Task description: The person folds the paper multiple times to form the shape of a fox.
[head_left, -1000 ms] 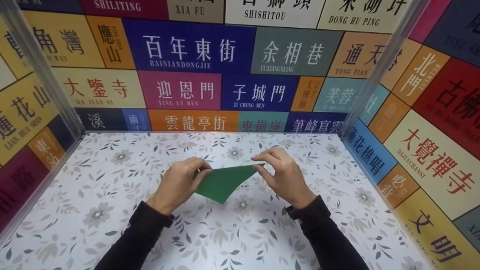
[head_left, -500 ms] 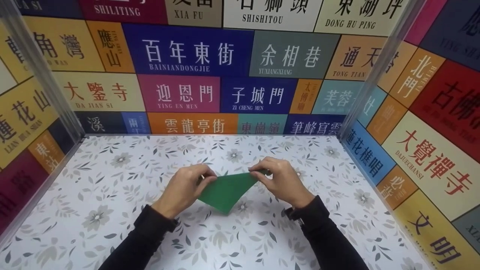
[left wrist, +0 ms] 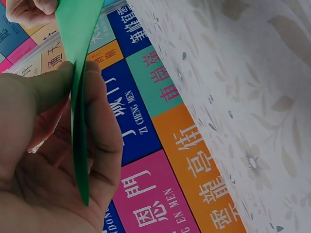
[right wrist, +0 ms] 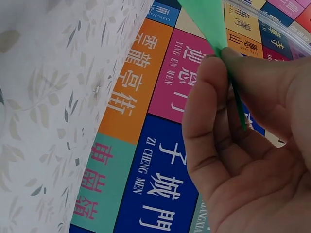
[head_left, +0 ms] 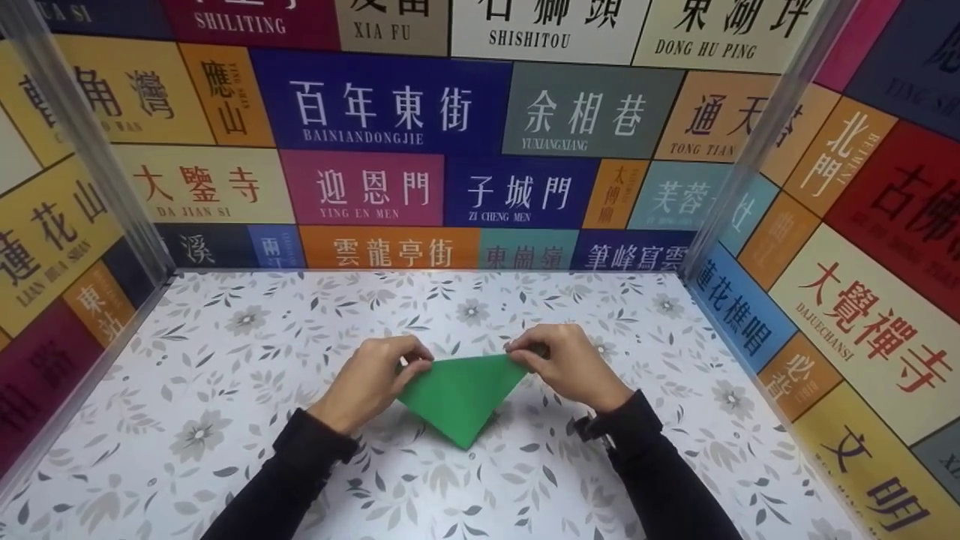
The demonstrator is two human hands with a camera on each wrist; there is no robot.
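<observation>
Paper: pinched at left by left hand, at right by right hand; could crease askew from uneven pulling.

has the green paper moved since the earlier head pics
Yes. In the head view, the green paper sits lower in the picture, farther from the printed flower above it on the tabletop, and its bottom tip is slightly further right.

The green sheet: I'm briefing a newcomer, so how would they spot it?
Start at the white floral tabletop below the colourful wall. Over its middle, the left hand and right hand pinch the green sheet. Its plain green stands out against that floral pattern.
</observation>
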